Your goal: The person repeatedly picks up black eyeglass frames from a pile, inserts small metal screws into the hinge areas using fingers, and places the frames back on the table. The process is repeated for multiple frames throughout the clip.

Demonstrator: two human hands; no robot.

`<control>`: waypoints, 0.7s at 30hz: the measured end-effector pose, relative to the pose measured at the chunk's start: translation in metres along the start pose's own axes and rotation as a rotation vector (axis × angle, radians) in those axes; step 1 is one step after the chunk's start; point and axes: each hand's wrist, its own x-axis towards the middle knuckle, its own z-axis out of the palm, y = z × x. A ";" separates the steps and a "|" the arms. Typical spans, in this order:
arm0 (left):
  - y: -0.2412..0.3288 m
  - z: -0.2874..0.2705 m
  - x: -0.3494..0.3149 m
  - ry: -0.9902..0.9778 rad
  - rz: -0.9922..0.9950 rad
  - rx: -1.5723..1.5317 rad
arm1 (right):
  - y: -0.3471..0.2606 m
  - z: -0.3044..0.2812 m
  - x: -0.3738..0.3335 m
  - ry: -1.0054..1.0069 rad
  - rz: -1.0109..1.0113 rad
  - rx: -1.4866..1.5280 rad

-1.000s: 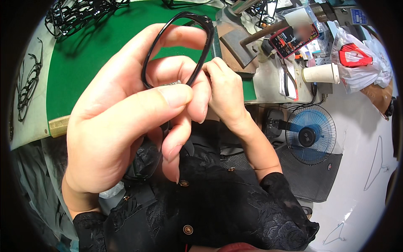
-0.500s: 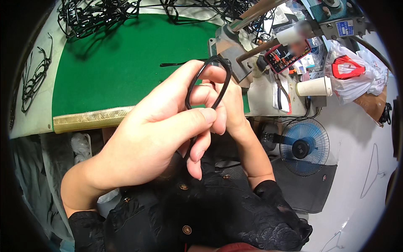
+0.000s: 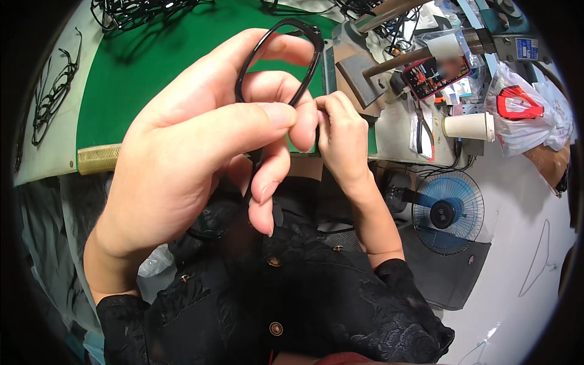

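Observation:
A black eyeglass frame [image 3: 241, 76] is held up close, one rim loop facing me and the rest mostly hidden behind my fingers. My left hand [image 3: 201, 137] grips it, with the thumb pressed on the lower rim and the index finger behind the top of the loop. Just right of the frame, my right hand [image 3: 345, 143] has its thumb and fingers pinched together, near the left fingertips. What sits in that pinch, if anything, is too small or hidden to make out. Both hands are over the near edge of the green work mat [image 3: 125, 115].
Piles of black eyeglass frames [image 3: 134, 13] lie at the back, and more frames [image 3: 58, 97] at the left. A metal bench fixture [image 3: 362, 76] stands right of the mat. Beyond it are a phone [image 3: 435, 76], pliers [image 3: 421, 125] and a paper cup [image 3: 468, 126]. A fan [image 3: 444, 213] stands below.
My left hand and the eyeglass frame have come closer and shifted up and left. My right hand, partly hidden before, now shows beside the left fingertips. The whole view has shifted slightly.

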 end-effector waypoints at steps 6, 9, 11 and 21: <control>-0.002 0.003 -0.002 0.005 -0.029 -0.033 | -0.003 0.003 0.005 -0.061 -0.045 0.000; -0.003 0.002 -0.001 -0.030 -0.048 -0.036 | 0.003 0.008 0.003 -0.078 -0.076 -0.021; -0.004 0.003 0.000 -0.061 -0.070 -0.046 | 0.004 0.005 0.003 -0.079 -0.059 0.022; -0.012 0.022 0.005 -0.266 -0.306 -0.165 | -0.005 -0.057 0.028 0.033 -0.184 1.025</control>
